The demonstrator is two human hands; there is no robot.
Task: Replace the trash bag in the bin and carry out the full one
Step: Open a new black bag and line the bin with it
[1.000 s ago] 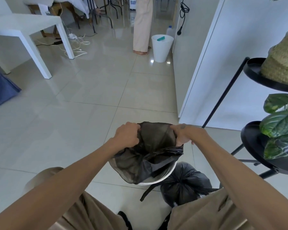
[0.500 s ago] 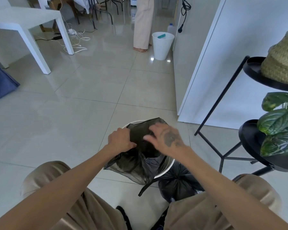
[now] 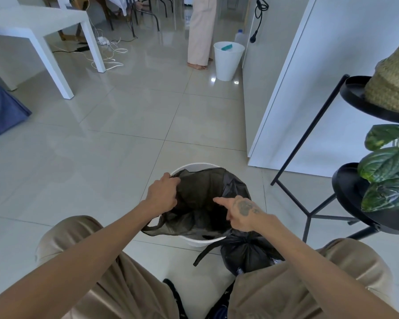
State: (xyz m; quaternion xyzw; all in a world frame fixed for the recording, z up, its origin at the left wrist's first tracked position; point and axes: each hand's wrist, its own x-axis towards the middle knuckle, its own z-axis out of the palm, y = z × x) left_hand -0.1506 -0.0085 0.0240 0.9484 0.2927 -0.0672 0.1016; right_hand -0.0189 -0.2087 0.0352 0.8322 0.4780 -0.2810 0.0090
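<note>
1. Over the white bin (image 3: 195,242) on the tiled floor, a new dark bag (image 3: 197,192) lies partly inside, its mouth not yet folded over the far rim.
2. Left hand (image 3: 162,192) pinches the bag's edge at the left rim; right hand (image 3: 243,214) is loose, forefinger extended, holding nothing.
3. Film looks thin, limp and slippery; best gripped at the hem.
4. Full tied bag (image 3: 247,254) sits touching the bin, probably heavier; lift by its knot.
5. Plant stand (image 3: 309,215) crowds the right side.
</note>
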